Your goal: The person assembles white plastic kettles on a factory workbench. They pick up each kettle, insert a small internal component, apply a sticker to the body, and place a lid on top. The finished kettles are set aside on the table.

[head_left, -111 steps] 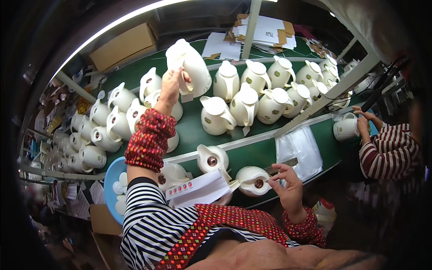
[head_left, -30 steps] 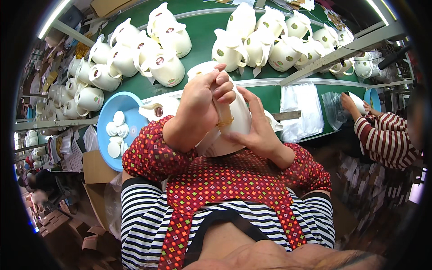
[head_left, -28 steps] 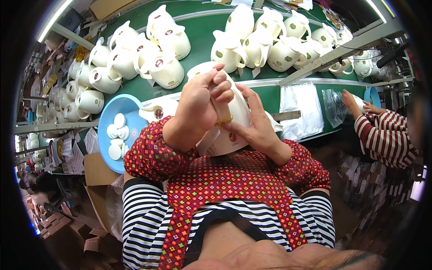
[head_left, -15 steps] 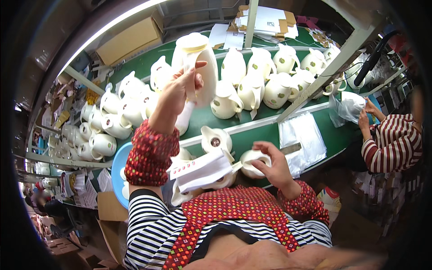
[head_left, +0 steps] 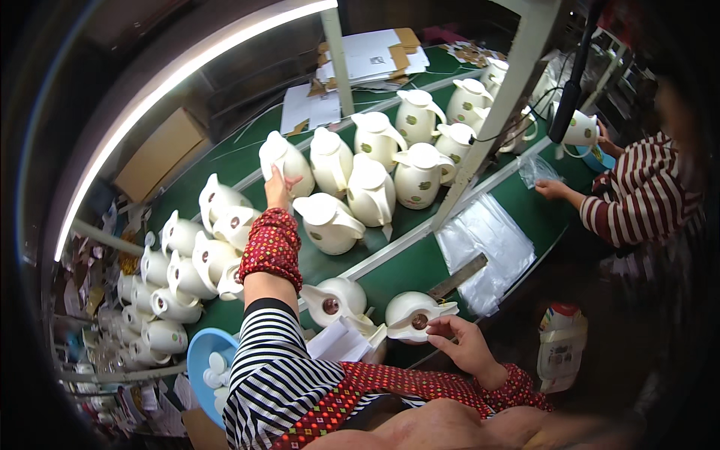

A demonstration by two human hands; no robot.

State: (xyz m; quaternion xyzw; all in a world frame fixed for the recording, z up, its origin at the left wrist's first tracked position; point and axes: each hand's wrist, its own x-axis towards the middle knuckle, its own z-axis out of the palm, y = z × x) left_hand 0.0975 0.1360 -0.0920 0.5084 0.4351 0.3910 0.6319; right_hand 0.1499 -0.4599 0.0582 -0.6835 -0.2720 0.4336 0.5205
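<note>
My left hand [head_left: 280, 187] is stretched far forward at a cream vacuum jug [head_left: 286, 157] standing lidded on the green bench [head_left: 277, 247]. Its fingers are bent against the near side, where the handle is hidden. Close to me stands a lidless jug [head_left: 409, 306] with a brown round opening. My right hand [head_left: 465, 346] is beside that opening, thumb and forefinger curved and apart, with nothing visible between them. Another lidless jug [head_left: 341, 292] stands to its left. A folded white paper [head_left: 339, 341] lies just in front of me, against the jugs.
Lidded jugs [head_left: 418, 176] stand beyond; several lidless jugs [head_left: 180, 236] crowd the left. A blue basin [head_left: 196, 356] holds white round caps. Clear plastic bags [head_left: 487, 247] lie at right, near a metal post [head_left: 480, 127]. A co-worker in striped sleeves [head_left: 637, 195] handles a jug and bag.
The jug in my left hand has come down from the air onto the bench. My right hand has lowered to the near jug's opening. The view has turned, and the co-worker's hands have parted.
</note>
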